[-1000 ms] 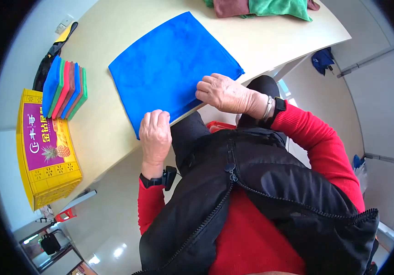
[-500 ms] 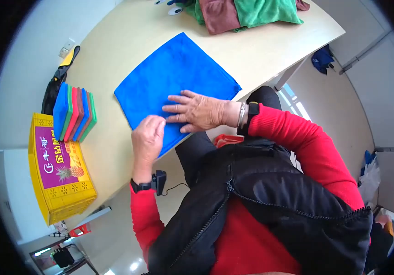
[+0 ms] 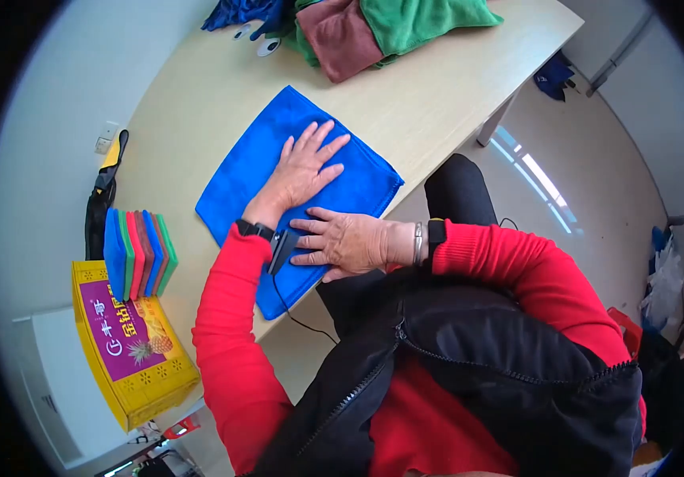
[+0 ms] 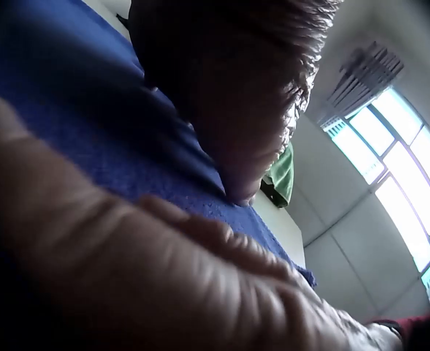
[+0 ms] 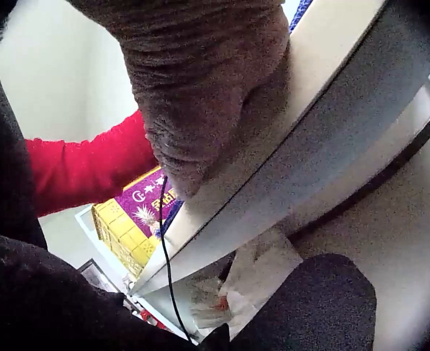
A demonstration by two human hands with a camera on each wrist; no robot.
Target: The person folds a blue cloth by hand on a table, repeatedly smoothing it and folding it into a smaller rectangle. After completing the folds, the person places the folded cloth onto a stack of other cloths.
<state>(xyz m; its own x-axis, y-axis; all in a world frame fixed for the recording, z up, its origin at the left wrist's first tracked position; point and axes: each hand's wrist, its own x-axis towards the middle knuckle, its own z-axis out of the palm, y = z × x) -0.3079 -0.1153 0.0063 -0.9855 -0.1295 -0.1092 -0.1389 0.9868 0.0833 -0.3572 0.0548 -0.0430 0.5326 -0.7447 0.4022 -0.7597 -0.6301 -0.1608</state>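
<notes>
A blue cloth (image 3: pixel 239 171) lies flat at the front of the table, one corner near the edge. My left hand (image 3: pixel 298 171) rests on its upper part, fingers spread. Nearer the table edge, my right hand (image 3: pixel 346 242) lies on the cloth with its fingers spread too, just below the left wrist. In the left wrist view the blue cloth (image 4: pixel 61 95) stretches out beneath both hands. The right wrist view shows my right hand (image 5: pixel 207 88) at the table's edge, with only slivers of blue beyond it.
Several folded cloths (image 3: pixel 139 254) in blue, green, red and brown stand in a row by a yellow and purple box (image 3: pixel 135 342) at left. Green and brown cloths (image 3: pixel 342 40) are heaped at the back, beside googly eyes (image 3: pixel 269 48). A thin cable (image 3: pixel 302 314) hangs from the left wrist.
My left hand has gone from the cloth's near left edge, fingers bent, to its upper part, fingers spread. The right hand has moved from the near edge onto the cloth and flattened out.
</notes>
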